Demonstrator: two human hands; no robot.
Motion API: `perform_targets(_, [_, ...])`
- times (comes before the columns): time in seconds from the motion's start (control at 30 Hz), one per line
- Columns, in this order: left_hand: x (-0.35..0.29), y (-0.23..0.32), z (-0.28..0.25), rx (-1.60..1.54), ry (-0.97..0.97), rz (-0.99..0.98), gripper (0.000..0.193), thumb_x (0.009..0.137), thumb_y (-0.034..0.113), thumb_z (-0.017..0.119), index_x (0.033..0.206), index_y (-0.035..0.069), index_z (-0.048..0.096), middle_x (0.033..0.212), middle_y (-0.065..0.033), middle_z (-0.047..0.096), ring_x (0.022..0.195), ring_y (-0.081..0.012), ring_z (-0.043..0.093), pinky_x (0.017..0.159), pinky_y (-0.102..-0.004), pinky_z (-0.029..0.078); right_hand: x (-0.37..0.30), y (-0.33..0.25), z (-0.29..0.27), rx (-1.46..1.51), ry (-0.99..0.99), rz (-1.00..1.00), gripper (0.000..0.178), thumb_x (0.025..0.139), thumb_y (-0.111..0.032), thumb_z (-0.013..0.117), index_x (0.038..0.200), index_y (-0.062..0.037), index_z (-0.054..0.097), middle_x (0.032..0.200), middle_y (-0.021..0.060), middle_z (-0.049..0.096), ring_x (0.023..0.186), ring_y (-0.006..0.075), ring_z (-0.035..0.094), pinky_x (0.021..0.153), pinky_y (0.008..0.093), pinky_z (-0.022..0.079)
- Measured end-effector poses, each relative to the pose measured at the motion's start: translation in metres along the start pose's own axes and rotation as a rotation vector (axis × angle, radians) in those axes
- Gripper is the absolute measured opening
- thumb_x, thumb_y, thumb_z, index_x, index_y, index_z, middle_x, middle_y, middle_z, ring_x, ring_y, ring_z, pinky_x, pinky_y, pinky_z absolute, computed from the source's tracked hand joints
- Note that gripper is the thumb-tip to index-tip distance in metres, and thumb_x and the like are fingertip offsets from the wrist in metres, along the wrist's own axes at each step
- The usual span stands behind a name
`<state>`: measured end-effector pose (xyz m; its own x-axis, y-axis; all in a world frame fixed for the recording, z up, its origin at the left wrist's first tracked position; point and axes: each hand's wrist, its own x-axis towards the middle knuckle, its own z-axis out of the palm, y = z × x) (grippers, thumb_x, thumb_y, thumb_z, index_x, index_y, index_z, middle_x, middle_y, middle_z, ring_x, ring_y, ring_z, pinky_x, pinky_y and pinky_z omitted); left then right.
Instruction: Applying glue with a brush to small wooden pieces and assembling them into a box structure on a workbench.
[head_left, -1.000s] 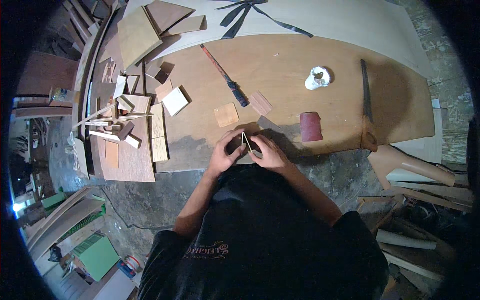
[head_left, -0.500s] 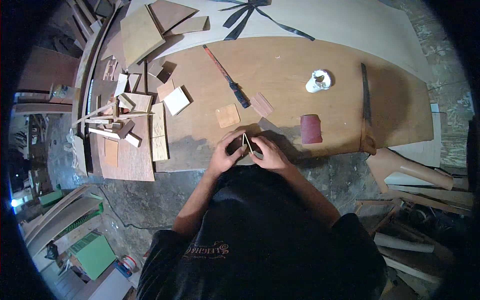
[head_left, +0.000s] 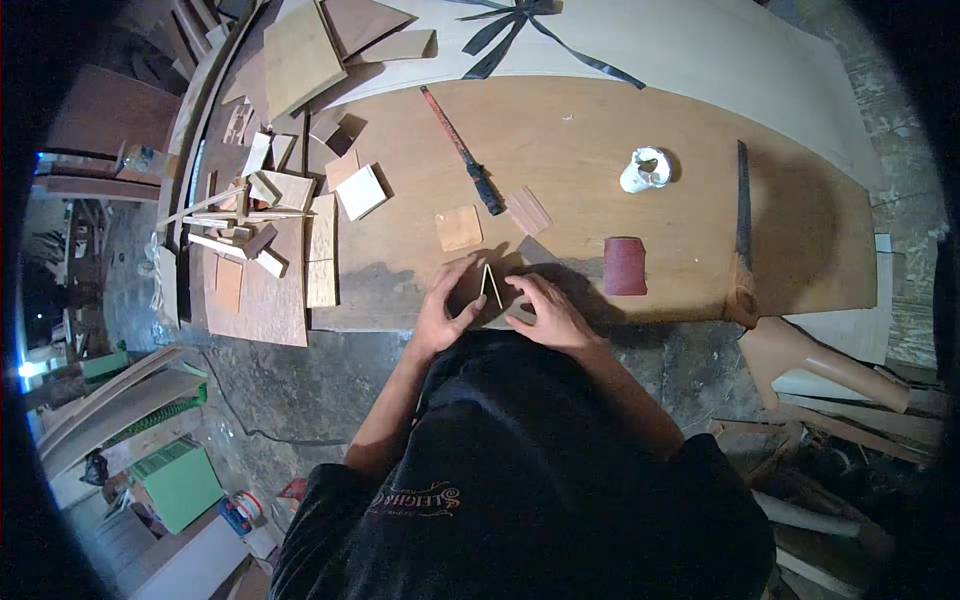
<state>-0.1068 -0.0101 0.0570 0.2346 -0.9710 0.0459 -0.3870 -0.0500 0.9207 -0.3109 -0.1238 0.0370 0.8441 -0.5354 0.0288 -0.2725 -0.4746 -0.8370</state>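
A person leans over a wooden workbench [head_left: 640, 130], both hands meeting at its near edge just below the centre of the frame. The left hand [head_left: 443, 310] and the right hand [head_left: 545, 312] close in from either side on a small thin wooden piece [head_left: 490, 285], which stands on edge between them, pale along its narrow face. The left hand's fingers [head_left: 462, 272] curl against the piece's left side; the right hand's fingers [head_left: 520, 290] press toward it from the right, so the piece sits pinched between the two hands rather than inside either fist.

Just above the hands lie a light square of wood [head_left: 459, 228] and a smaller reddish block [head_left: 528, 210], close by but not touching the hands. A long tool with a dark handle [head_left: 462, 150] runs diagonally up the bench. To the right rest a dark red sheet of sandpaper [head_left: 626, 266], a white crumpled object [head_left: 643, 170] and a handsaw [head_left: 742, 225] near the right end. Offcuts and boards [head_left: 270, 200] pile at the upper left of the frame.
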Motion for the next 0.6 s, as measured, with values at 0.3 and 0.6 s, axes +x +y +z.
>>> perform_targets(0.3, [0.011,0.03,0.027,0.161,0.16,-0.336,0.061,0.082,0.025,0.076,0.136,0.007,0.053,0.123,-0.0183,0.058,0.106,-0.0323,0.061,0.094,-0.0405,0.05,0.003,0.01,-0.041,0.053,0.039,-0.027,0.047,0.083,-0.018,0.076,0.124,-0.0057,0.057,0.112,0.0133,0.063,0.1,0.0297,0.064,0.087,0.039,0.052])
perform_targets(0.6, [0.006,0.0,0.024,-0.043,0.325,-0.305,0.043,0.095,0.025,0.065,0.132,0.005,0.055,0.118,-0.0114,0.061,0.102,-0.0209,0.059,0.085,-0.0355,0.051,-0.001,0.038,-0.036,-0.325,0.304,0.022,0.046,0.08,-0.019,0.077,0.118,-0.0021,0.058,0.113,0.0162,0.059,0.108,0.0348,0.058,0.091,0.0445,0.047])
